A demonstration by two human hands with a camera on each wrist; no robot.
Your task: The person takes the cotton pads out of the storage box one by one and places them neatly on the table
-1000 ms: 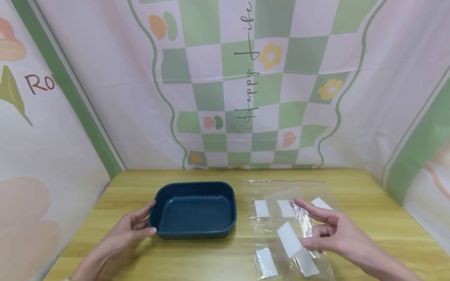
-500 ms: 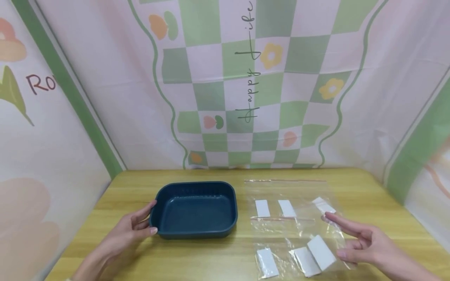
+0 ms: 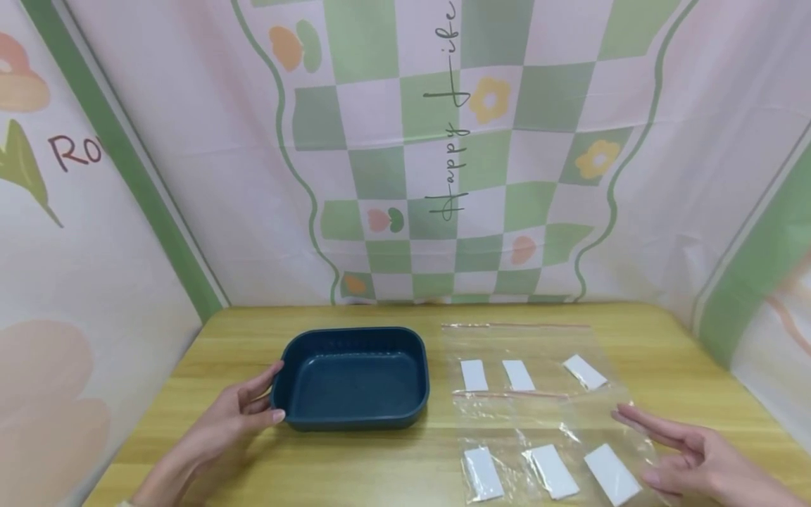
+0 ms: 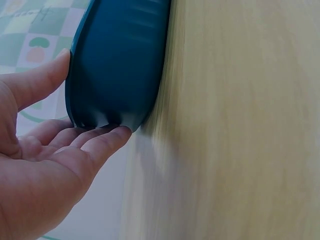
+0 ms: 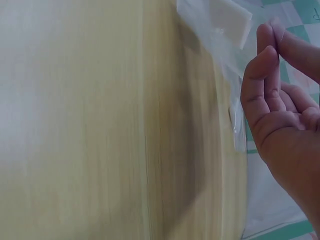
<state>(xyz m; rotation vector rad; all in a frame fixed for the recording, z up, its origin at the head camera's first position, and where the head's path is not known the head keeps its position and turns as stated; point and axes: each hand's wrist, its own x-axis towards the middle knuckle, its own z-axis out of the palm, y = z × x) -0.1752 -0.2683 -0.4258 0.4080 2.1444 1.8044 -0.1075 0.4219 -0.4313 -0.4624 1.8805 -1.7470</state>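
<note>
My left hand (image 3: 218, 429) steadies a dark blue rectangular tub (image 3: 357, 384) at its left end, thumb and fingers bent against the side. The left wrist view has the same hold, with the thumb at the tub's (image 4: 117, 55) rim. My right hand (image 3: 703, 451) holds the right edge of a clear zip bag (image 3: 605, 422) containing a white rectangular piece (image 3: 612, 473). Thin film shows by the fingertips of the right hand (image 5: 290, 95) in the right wrist view. More clear bags with white pieces (image 3: 553, 472) lie to its left.
Further bags with white pieces (image 3: 522, 375) make a back row on the wooden table (image 3: 380, 465). Some of the bags overlap. A printed cloth (image 3: 431, 169) hangs behind the table, and similar fabric encloses both sides.
My right hand has moved right and toward the table's front with a bag. Its white piece, tilted over others earlier, now lies at the front row's right end. My left hand stays on the tub.
</note>
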